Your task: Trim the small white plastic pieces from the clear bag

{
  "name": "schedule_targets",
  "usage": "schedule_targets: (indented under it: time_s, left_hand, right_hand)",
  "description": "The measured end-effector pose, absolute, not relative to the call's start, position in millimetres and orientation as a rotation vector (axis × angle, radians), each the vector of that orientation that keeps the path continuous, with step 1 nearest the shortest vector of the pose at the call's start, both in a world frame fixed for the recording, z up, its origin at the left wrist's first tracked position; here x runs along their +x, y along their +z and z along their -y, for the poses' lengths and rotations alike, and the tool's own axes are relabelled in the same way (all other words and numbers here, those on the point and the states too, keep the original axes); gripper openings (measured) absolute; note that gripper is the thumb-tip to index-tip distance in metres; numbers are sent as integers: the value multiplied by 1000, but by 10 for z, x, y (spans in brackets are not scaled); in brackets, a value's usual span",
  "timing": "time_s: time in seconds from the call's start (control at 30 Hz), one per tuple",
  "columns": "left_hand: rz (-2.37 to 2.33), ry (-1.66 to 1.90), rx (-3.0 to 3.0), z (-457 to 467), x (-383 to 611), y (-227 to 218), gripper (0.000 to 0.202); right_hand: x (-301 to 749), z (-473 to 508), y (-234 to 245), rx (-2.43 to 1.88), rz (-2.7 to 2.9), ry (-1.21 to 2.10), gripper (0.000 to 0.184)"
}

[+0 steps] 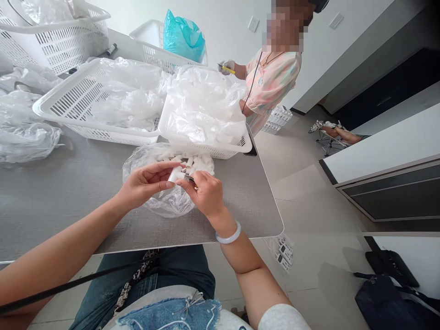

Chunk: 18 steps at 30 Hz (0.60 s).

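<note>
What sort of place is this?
Likely a small indoor hand-assembly or packing workroom: white slotted plastic baskets of clear plastic bags, small white parts on a grey table, a co-worker's gloved hand.

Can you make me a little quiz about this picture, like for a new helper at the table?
1. True or false: the pale bangle is on the right wrist.
2. Pick one: what colour is the plastic bag in the far white basket? A red, B blue, C black.
3. Short answer: the left hand and right hand hold one small white piece over a clear plastic bag. What is in that bag?

Key: 1 true; 2 B; 3 more small white pieces.
</note>
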<state>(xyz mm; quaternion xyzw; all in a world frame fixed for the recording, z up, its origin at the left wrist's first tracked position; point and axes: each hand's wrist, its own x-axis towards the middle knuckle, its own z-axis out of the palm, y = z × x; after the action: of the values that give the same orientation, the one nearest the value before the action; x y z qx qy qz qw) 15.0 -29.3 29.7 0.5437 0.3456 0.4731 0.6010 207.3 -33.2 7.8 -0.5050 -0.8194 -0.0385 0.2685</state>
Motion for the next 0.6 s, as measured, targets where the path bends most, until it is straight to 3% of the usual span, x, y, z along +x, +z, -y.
schedule_targets:
  time_s: [0.6]
  left_hand:
    - [-924, 1071, 1233, 276, 146, 245, 44]
  right_hand:
    - [2090, 325, 89, -1215, 2195, -165, 56]
